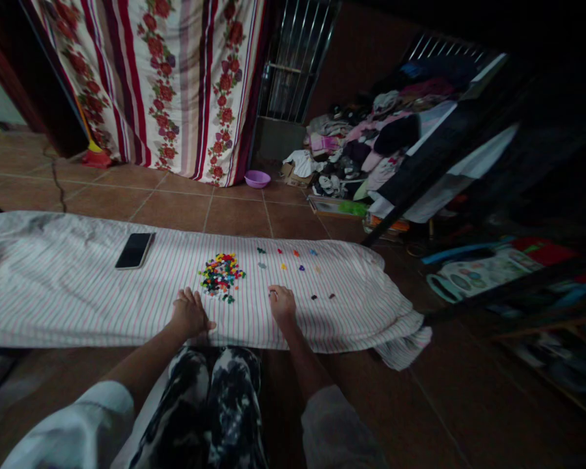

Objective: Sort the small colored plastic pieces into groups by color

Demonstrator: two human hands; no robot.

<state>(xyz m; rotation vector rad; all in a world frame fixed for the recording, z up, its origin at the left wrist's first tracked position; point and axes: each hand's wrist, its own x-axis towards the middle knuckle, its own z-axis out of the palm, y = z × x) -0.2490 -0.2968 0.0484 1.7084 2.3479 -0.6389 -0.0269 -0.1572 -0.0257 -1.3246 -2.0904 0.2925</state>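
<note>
A mixed heap of small, bright-coloured pieces (221, 273) lies on the striped cloth (78, 286); their exact kind is too small to tell. My left hand (189, 314) rests on the cloth just in front of the heap, fingers stretched out and holding nothing. To the right of the heap, my right hand (282, 304) is low over the cloth with its fingers curled together; what they pinch, if anything, is too small to make out. Beyond it sit little sorted groups, among them green (261, 250), orange (295, 253), yellow (284, 266) and dark blue pieces (301, 268). Two dark brown groups, one here (314, 297), lie right of that hand.
A phone (135, 251) lies on the cloth to the left. Past the cloth's far edge are the tiled floor (176, 208), a purple basin (257, 179), a floral curtain (190, 85) and a large clothes pile (361, 143). A dark slanted post (395, 212) stands at the right.
</note>
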